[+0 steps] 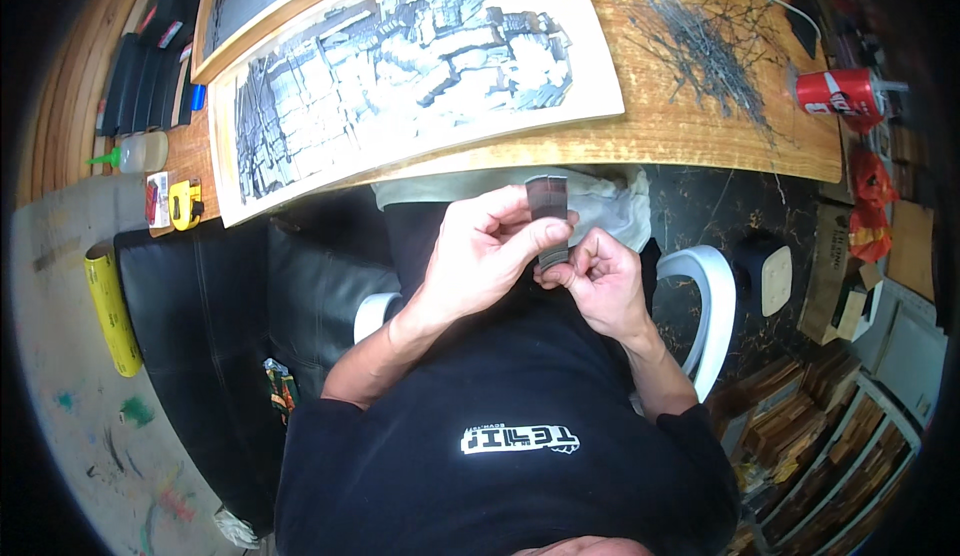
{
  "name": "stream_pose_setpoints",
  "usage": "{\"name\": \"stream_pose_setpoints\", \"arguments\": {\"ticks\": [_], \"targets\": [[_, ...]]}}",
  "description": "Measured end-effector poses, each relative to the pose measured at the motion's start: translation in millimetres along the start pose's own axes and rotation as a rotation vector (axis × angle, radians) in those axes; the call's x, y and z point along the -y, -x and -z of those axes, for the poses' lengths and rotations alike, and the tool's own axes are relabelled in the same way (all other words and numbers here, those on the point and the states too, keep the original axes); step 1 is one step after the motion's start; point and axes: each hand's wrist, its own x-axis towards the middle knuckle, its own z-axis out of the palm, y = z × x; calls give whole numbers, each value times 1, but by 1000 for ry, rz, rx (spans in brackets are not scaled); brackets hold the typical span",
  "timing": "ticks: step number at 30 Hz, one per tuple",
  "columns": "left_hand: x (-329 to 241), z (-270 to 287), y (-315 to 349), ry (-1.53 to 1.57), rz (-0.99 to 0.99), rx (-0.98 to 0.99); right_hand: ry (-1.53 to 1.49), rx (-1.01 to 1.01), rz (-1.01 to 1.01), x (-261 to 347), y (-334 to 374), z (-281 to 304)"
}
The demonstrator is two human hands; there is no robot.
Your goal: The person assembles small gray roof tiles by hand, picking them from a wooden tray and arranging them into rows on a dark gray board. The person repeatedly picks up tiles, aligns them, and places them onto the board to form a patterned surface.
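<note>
Just in front of my body, off the near edge of the table, both hands come together on a dark brown-black flat strip (547, 199). My left hand (468, 258) grips it between thumb and fingers, so that its upper end stands up past them. With curled fingers, my right hand (606, 284) pinches the strip's lower end. Its exact material I cannot make out. On the table beyond lies a pale panel (410, 153) with a wooden edge, bearing a relief of many black, grey and white flat pieces.
A wooden frame (240, 41) overlaps the panel's far left. Thin dark twigs (715, 51) lie on the right of the wooden table (640, 146), near a red can (838, 92). A green-tipped bottle (142, 153) and a yellow tool (184, 204) sit left. White chair arms (712, 321) flank me.
</note>
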Motion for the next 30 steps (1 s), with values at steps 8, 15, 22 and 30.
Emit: {"name": "stream_pose_setpoints", "arguments": {"ticks": [8,15,22,30], "targets": [[20,25,-2,10,84,16,108,-137,147,-15,-3,19],[20,6,-17,124,92,66,-85,-16,-211,10,1,11],[11,-11,-22,10,105,-101,-46,-14,-326,15,25,7],[21,1,-17,227,422,-12,-133,-54,-352,19,26,-1]]}}
